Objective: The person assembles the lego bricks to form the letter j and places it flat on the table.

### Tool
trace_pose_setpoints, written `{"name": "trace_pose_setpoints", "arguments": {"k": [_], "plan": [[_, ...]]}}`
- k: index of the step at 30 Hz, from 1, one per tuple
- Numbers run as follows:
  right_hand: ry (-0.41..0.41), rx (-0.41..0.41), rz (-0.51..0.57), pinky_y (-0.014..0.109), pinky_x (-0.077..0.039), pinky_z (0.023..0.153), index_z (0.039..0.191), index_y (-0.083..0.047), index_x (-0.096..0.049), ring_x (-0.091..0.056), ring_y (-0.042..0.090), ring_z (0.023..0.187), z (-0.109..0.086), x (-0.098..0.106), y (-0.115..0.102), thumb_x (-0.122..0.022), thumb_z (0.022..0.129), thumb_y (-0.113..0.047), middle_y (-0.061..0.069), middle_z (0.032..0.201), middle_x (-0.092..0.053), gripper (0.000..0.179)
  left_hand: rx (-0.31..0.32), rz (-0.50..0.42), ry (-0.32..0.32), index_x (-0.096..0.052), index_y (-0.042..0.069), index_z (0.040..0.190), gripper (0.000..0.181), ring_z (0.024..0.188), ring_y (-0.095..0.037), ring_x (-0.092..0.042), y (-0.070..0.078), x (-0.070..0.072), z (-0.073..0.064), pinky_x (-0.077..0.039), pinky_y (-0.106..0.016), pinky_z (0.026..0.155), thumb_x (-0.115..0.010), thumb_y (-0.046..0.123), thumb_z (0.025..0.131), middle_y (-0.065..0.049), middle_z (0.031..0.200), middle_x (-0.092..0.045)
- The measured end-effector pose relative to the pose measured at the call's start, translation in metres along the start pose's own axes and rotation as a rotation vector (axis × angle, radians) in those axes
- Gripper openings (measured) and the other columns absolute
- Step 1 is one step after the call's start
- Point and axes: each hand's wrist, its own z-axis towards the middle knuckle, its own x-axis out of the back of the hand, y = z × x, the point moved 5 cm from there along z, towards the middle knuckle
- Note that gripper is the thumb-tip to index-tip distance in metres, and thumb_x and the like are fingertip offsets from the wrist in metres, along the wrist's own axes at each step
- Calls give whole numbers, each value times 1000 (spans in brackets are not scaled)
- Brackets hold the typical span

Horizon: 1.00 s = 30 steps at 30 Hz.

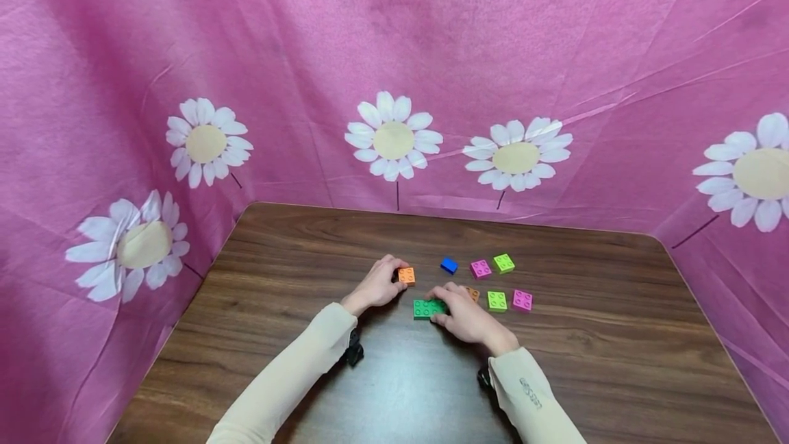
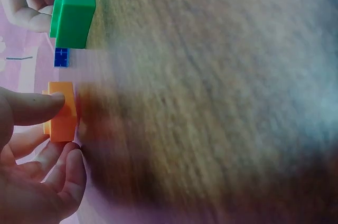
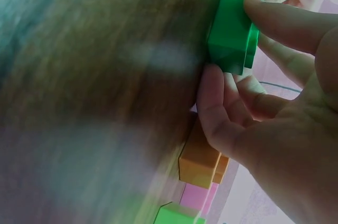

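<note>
My left hand holds a small square orange building block on the table, with the thumb against its near side, as the left wrist view shows. Just to the right, my right hand grips a longer green building block at its right end, thumb on the near face and fingers curled round the end and far side. A brownish-orange block lies right behind the right hand, partly hidden by it. The green and orange blocks stand apart, studs up.
A blue block, a pink block and a lime block lie farther back. Right of the right hand are another lime block and another pink one. A pink flowered cloth hangs behind the wooden table.
</note>
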Motion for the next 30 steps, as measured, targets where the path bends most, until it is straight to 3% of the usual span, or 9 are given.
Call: {"name": "trace_pose_setpoints", "arguments": {"k": [20,27,30], "plan": [[21,-42,18,49,-42,95,115,-9,-61,-52,27,107,11,-1,1,-70,87,-16,7,112,-60,30,-76,-12,-1,-59,3,126,36,113,-26,-55,13,15,-11,-42,-42,100,-63,5,90,-13,120,-59],[24,-47,17,49,-41,96,113,-10,-61,-52,27,107,12,-1,2,-70,87,-16,8,113,-60,29,-158,-6,16,-60,1,122,34,102,-22,-56,17,17,-19,-46,-37,91,-64,4,88,-11,112,-60],[19,-57,22,50,-41,96,113,-10,-61,-52,29,108,12,-1,2,-70,87,-16,9,114,-59,28,-146,-21,0,-60,2,123,35,99,-21,-56,17,15,-21,-45,-33,87,-64,5,88,-10,112,-60]]}}
